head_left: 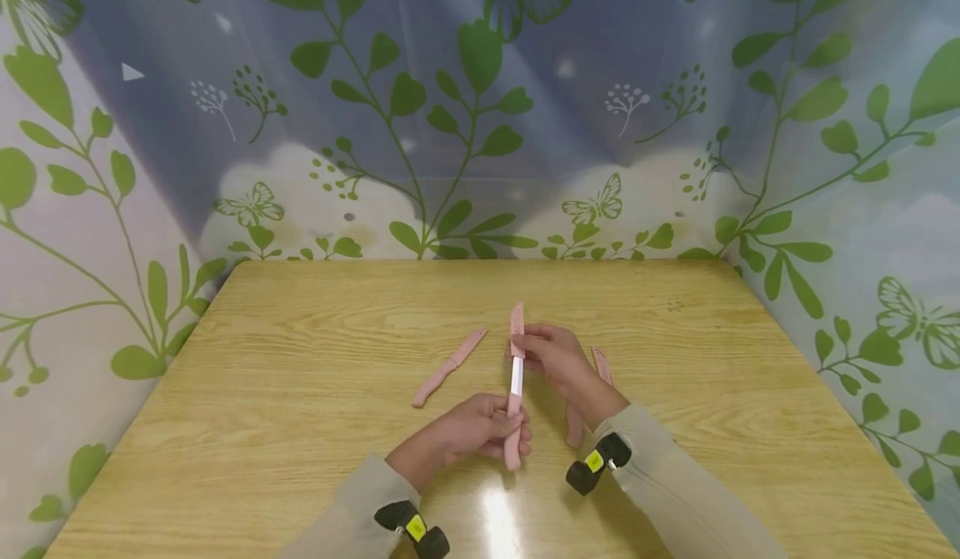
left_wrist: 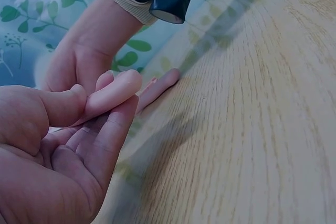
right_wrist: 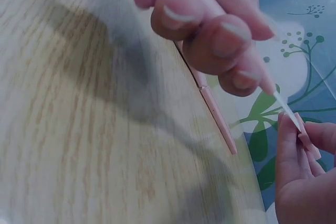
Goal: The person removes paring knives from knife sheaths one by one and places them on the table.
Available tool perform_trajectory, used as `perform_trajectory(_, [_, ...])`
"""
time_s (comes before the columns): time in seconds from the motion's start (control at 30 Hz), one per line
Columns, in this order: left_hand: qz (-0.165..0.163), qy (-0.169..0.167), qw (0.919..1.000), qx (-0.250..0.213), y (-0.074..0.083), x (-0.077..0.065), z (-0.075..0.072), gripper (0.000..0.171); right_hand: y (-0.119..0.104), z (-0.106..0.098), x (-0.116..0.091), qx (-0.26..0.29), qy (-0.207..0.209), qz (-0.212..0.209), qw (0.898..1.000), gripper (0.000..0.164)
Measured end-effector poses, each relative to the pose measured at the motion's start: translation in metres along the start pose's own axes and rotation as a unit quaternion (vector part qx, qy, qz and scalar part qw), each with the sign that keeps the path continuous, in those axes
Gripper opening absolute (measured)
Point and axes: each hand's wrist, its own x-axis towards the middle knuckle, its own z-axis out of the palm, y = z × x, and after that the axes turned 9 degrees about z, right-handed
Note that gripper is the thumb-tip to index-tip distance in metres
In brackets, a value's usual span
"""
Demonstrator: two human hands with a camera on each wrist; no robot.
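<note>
My left hand [head_left: 480,430] grips the pink handle of a small knife [head_left: 517,380], its white blade pointing away from me. With thumb and fingers, my right hand [head_left: 557,357] pinches a pink blade sheath [head_left: 517,319] that covers the tip end of the blade. A stretch of bare blade shows between sheath and handle. In the left wrist view, the rounded handle end [left_wrist: 123,87] sticks out from between thumb and fingers. From the right wrist, the sheath [right_wrist: 308,142] appears between the right fingertips, with the blade running into it.
A second pink knife [head_left: 450,367] in its sheath lies on the wooden table [head_left: 300,459] left of the hands. Another pink knife [head_left: 574,426] lies partly hidden beneath the right wrist. A leaf-patterned curtain [head_left: 480,126] borders the table at the back and sides.
</note>
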Motion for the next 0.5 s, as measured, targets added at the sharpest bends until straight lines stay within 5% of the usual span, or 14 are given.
perform_trajectory(0.5, [-0.004, -0.012, 0.9999, 0.002, -0.0010, -0.0027, 0.0026, 0.023, -0.0001, -0.0049, 0.0033, 0.034, 0.018, 0.015, 0.999, 0.036])
